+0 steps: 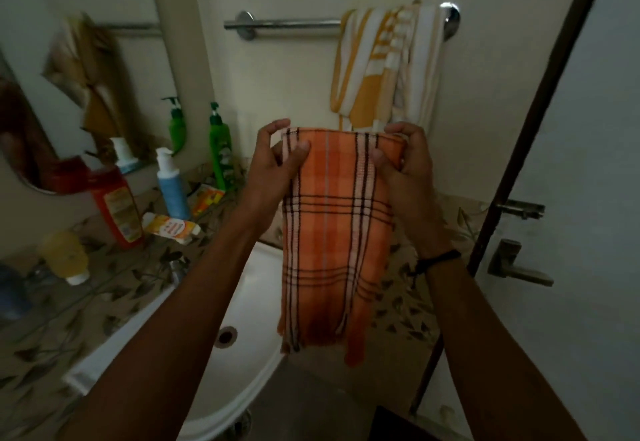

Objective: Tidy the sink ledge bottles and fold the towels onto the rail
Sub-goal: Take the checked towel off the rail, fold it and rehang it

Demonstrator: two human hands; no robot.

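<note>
An orange plaid towel (332,239) hangs folded lengthwise in front of me, above the white sink (242,354). My left hand (273,166) pinches its top left corner and my right hand (405,163) pinches its top right corner. Behind it a chrome rail (287,23) crosses the wall, with a yellow and white striped towel (384,66) draped over its right end. On the patterned ledge (104,288) at left stand a green pump bottle (220,149), a blue and white pump bottle (171,187) and a red bottle (119,206).
A mirror (86,69) fills the left wall and reflects another green bottle. A yellow tube (65,257) and small orange boxes (171,227) lie on the ledge. A door with a metal handle (516,264) stands at the right.
</note>
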